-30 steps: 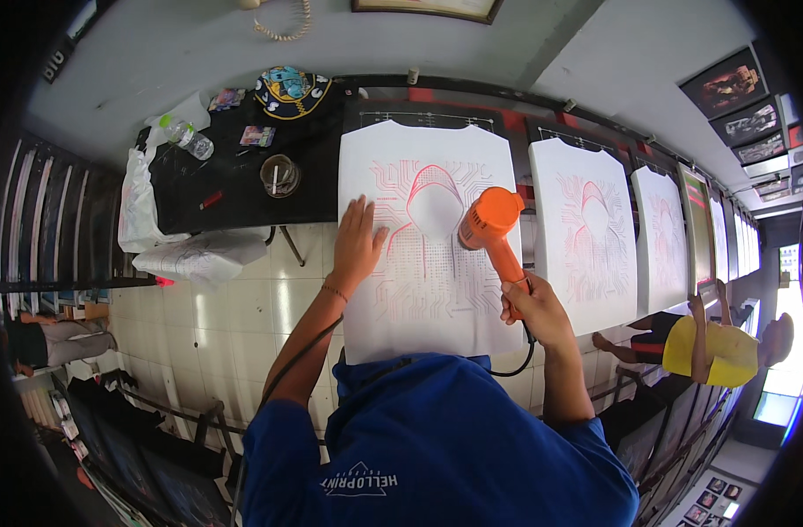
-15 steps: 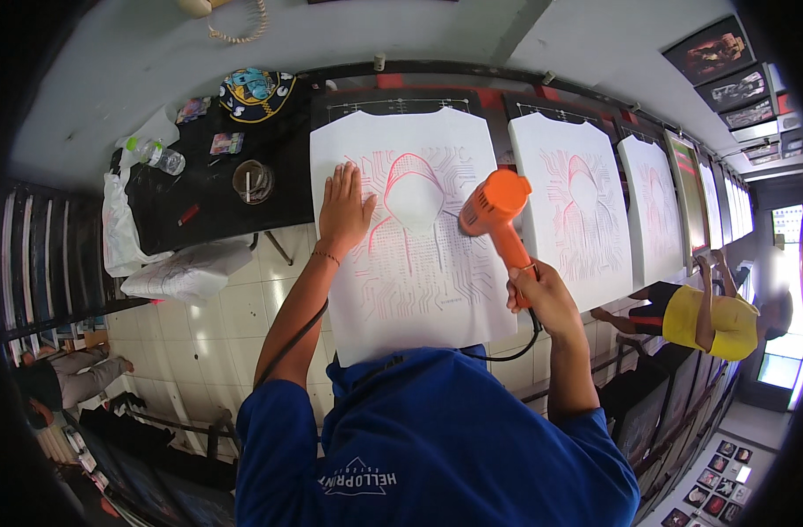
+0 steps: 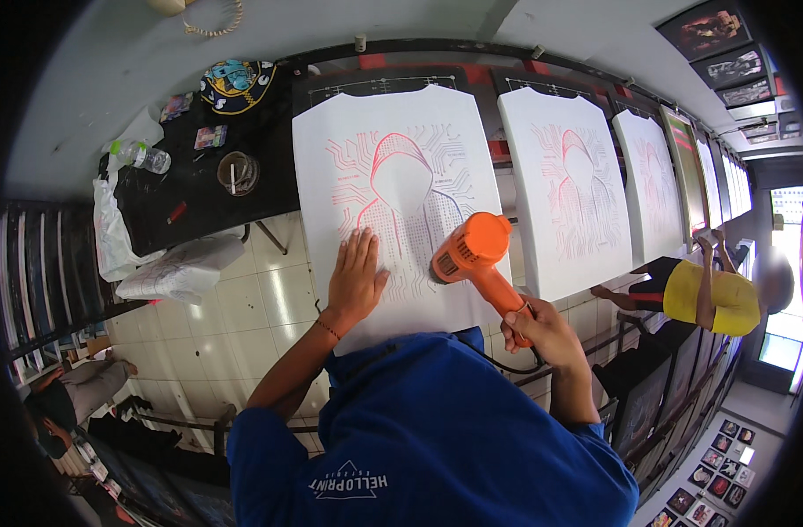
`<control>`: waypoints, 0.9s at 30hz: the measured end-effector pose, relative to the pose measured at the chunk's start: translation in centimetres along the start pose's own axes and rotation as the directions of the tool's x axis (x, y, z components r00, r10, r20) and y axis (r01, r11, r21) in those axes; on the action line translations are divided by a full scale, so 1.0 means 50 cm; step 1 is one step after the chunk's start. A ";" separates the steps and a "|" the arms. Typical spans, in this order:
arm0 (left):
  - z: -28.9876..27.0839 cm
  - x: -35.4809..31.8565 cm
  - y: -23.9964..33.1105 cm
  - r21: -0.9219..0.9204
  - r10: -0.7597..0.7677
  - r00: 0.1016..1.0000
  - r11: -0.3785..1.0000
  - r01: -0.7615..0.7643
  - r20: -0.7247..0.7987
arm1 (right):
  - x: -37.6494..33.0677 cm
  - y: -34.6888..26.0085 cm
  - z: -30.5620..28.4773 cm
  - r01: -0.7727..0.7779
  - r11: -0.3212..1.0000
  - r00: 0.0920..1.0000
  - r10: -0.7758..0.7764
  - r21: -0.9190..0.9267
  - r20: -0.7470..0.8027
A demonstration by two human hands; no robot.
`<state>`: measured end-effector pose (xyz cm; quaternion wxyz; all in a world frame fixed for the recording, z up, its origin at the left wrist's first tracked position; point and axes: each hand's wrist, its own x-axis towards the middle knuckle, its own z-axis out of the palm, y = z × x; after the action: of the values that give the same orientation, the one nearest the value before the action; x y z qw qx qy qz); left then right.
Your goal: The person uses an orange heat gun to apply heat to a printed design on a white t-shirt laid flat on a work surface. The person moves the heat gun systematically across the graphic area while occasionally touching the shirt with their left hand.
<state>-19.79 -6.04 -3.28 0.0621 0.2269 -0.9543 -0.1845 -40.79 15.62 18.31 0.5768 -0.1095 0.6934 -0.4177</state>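
Observation:
A white shirt panel (image 3: 331, 123) lies flat in front of me, printed with a hooded figure and circuit-like lines in red fading to dark blue. My left hand (image 3: 358, 277) rests on its lower left part, fingers stretched out over the print. In my right hand (image 3: 549, 334) is the handle of an orange heat gun (image 3: 476, 250). Its dark nozzle points down and left at the lower right of the print, close above the fabric; whether it touches, I cannot tell. A dark cord runs from the handle toward my body.
More printed white panels (image 3: 577, 237) lie in a row to the right, where a person in a yellow shirt (image 3: 705, 299) stands. A black table (image 3: 191, 180) at left bears a cup (image 3: 239, 174), a bottle (image 3: 142, 155) and a patterned cap (image 3: 235, 86). Another person (image 3: 81, 395) is far left.
Both hands have moved down the panel toward me. The heat gun's nozzle has shifted from beside the figure's shoulder to the lower print.

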 end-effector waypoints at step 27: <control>-0.028 0.250 -0.171 0.139 -0.034 0.981 0.988 0.062 -0.193 | 0.267 -0.187 -0.005 0.237 0.962 0.957 -0.255 -0.133 -0.141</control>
<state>-27.12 -19.25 -4.79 0.1320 0.2703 -0.9491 -0.0939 -48.24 1.41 15.46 0.4567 -0.1946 0.7405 -0.4530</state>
